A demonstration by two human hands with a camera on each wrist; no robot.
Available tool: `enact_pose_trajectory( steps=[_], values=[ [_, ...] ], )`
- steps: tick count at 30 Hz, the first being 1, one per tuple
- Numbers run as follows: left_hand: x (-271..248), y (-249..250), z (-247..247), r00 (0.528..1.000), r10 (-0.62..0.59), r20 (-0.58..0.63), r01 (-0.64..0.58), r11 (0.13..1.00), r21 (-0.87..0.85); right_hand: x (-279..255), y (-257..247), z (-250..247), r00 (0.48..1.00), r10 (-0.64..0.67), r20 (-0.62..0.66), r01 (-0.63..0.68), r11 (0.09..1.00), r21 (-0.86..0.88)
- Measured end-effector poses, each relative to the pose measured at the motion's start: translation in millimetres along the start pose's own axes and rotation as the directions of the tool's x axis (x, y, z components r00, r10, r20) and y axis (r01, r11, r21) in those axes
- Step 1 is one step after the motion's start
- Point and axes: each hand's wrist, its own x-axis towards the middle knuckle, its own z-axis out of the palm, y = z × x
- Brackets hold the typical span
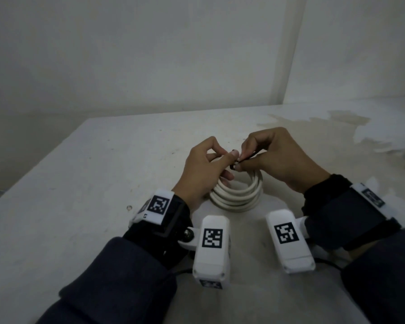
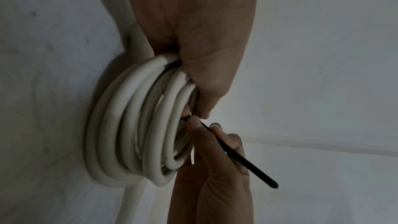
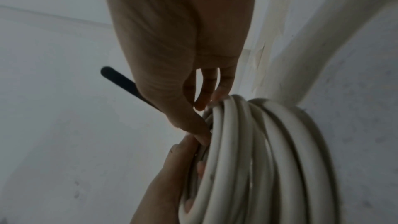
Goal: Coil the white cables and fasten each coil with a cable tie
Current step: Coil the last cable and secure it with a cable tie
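Note:
A white cable coil (image 1: 236, 195) of several loops stands on the pale table (image 1: 103, 183) in front of me. My left hand (image 1: 206, 164) grips the coil's top, fingers curled through the loops (image 2: 150, 117). My right hand (image 1: 267, 157) pinches a thin black cable tie (image 1: 246, 157) at the top of the coil, right against my left thumb. In the left wrist view the tie's free tail (image 2: 247, 159) sticks out past the right fingers. In the right wrist view the tail (image 3: 122, 83) shows behind the right thumb, beside the coil (image 3: 258, 159).
A loose run of the white cable (image 2: 129, 202) trails off the coil along the table. A stained, peeling patch (image 1: 337, 127) marks the table's far right. White walls (image 1: 150, 54) close off the back and right. The table's left edge (image 1: 33, 164) drops away.

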Motion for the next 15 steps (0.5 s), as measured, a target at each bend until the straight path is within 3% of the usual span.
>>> enact_pose_trajectory(
  steps=[2, 5, 9, 15],
  values=[
    [-2.1, 2.3, 0.7, 1.0, 0.025, -0.007, -0.025, 0.999, -0.029, -0.5, 0.4, 0.4, 1.0, 0.013, -0.001, -0.013, 1.0, -0.021],
    [-3.5, 2.7, -0.2, 0.998, 0.049, -0.036, -0.051, 0.997, -0.051, -2.4, -2.0, -0.3, 0.999, 0.018, -0.027, -0.016, 0.996, 0.09],
    [-2.7, 2.0, -0.3, 0.995, 0.063, -0.074, -0.069, 0.995, -0.073, -2.2, -5.5, -0.8, 0.991, 0.043, -0.125, -0.023, 0.987, 0.161],
    [-3.9, 2.6, -0.6, 0.992, 0.085, -0.092, -0.094, 0.991, -0.098, -0.4, -8.1, 0.0, 0.974, 0.17, -0.153, -0.116, 0.944, 0.308]
  ],
)
